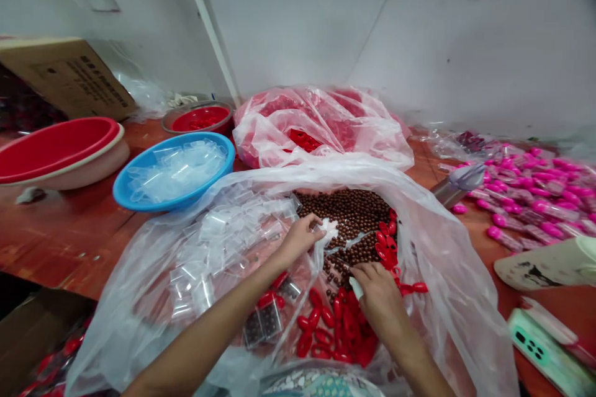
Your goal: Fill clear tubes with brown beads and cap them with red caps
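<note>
Pinches a small clear tube [329,229] tight in the grip of the left hand [300,239]. Points the tube out to the right, toward the brown balls [354,211] just past it. Curls the grip of the right hand [379,294] shut on a small white piece [356,288], right by the red caps [335,329]. Puts the left hand nearer the balls. Works inside a big clear bag [442,242] on the surface [69,229], with a blue bowl [139,192] off left and pink tubes [535,198] off right.
</note>
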Motion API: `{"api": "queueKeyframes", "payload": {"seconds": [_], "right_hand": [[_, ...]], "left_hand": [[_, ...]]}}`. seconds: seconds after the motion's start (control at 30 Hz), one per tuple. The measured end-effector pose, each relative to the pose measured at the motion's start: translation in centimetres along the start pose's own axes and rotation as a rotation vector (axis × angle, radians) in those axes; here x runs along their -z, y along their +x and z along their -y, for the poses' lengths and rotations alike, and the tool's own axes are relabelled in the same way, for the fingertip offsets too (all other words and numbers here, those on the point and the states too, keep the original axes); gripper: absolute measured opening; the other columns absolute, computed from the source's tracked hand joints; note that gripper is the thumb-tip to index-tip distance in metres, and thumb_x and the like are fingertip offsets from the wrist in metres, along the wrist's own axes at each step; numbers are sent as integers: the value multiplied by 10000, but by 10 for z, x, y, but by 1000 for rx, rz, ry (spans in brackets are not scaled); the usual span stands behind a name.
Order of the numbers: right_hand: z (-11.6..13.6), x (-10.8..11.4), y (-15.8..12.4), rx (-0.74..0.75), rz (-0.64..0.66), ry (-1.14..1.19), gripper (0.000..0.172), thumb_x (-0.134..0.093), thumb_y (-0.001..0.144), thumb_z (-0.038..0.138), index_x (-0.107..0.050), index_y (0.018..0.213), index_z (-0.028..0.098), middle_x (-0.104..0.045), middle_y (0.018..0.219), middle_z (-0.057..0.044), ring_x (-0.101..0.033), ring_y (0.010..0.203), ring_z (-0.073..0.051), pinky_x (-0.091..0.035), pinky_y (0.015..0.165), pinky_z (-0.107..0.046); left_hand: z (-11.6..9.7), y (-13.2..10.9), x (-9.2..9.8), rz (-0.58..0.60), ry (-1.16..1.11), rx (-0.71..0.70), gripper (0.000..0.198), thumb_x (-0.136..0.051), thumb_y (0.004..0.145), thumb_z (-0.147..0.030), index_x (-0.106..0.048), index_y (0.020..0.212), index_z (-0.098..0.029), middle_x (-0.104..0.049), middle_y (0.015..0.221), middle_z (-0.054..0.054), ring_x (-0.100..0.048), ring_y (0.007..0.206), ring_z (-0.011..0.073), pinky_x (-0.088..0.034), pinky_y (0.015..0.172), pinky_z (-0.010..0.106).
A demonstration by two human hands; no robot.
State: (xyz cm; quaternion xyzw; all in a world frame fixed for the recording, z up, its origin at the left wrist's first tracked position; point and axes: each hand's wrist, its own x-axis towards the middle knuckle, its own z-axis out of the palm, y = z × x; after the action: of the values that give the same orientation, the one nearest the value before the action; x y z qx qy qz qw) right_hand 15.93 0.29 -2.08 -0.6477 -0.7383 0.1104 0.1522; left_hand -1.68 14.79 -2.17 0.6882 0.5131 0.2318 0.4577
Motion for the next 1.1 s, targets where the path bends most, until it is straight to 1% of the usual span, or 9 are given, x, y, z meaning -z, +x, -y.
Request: {"api": "queueKeyframes", "payload": {"seconds": [0.07, 0.17, 0.27, 0.37, 0.47, 0.6, 0.8, 0.93, 1.1], "right_hand": [[-13, 3, -11, 9, 18, 16, 604, -395, 579, -61, -647, 1075, 174, -647, 1046, -59, -518, 981, -244, -424, 912, -388], [-27, 3, -29, 44, -40, 72, 658, -395, 566, -46, -602, 1143, 194, -617, 1118, -49, -490, 1054, -236, -401, 950, -395], [-34, 1, -42, 59, -93, 143, 663, -401, 598, -33, -557, 1193, 213, -595, 1153, -44, -474, 1085, -226, -392, 964, -399], [-37, 1, -46, 45, -122, 186, 642, -400, 637, -26, -538, 1210, 228, -595, 1149, -40, -482, 1078, -217, -400, 957, -394], [-40, 4, -45, 32, -158, 201, 609, -400, 659, -19, -548, 1197, 226, -605, 1132, -44, -495, 1065, -214, -413, 943, -395], [-48, 7, -41, 46, -203, 195, 560, -419, 678, 1, -565, 1177, 210, -618, 1098, -58, -518, 1030, -221, -444, 899, -394], [-56, 6, -38, 24, -177, 163, 546, -418, 709, 4, -546, 1197, 211, -592, 1146, -63, -483, 1066, -242, -421, 928, -437], [-57, 7, -32, 13, -200, 189, 517, -407, 738, 10, -542, 1197, 207, -592, 1128, -70, -481, 1065, -237, -427, 927, -439], [-63, 13, -21, -27, -208, 183, 603, -388, 667, -22, -541, 1205, 205, -590, 1117, -73, -487, 1049, -236, -439, 922, -441]], "left_hand": [[2, 22, -1, -15, 57, -10, 212, -661, 647, -263, -612, 835, -177, -603, 732, -18, -542, 653, 127, -407, 614, 231], [6, 47, -6, -5, 83, 10, 221, -717, 586, -269, -635, 764, -167, -612, 708, -9, -545, 664, 142, -401, 615, 240], [6, 63, -18, 50, 85, 49, 227, -727, 581, -302, -653, 738, -155, -608, 631, -9, -541, 576, 131, -401, 560, 236], [4, 72, -36, 132, 66, 82, 230, -723, 587, -319, -663, 721, -143, -613, 593, -9, -531, 501, 115, -396, 503, 223], [0, 78, -50, 177, 53, 85, 236, -732, 570, -314, -677, 723, -143, -631, 608, -5, -549, 531, 122, -400, 513, 220], [-4, 81, -61, 192, 31, 70, 257, -734, 559, -318, -696, 750, -150, -651, 650, 0, -563, 593, 136, -403, 563, 231], [-5, 82, -66, 194, -60, 99, 286, -722, 574, -298, -712, 802, -126, -655, 661, 18, -539, 569, 132, -389, 569, 245], [-3, 82, -67, 240, -174, 112, 349, -731, 564, -283, -717, 869, -115, -665, 680, 21, -537, 567, 126, -390, 573, 244], [-6, 80, -69, 323, -346, 136, 345, -745, 564, -303, -727, 862, -130, -678, 693, 15, -540, 575, 119, -406, 583, 239]]}}
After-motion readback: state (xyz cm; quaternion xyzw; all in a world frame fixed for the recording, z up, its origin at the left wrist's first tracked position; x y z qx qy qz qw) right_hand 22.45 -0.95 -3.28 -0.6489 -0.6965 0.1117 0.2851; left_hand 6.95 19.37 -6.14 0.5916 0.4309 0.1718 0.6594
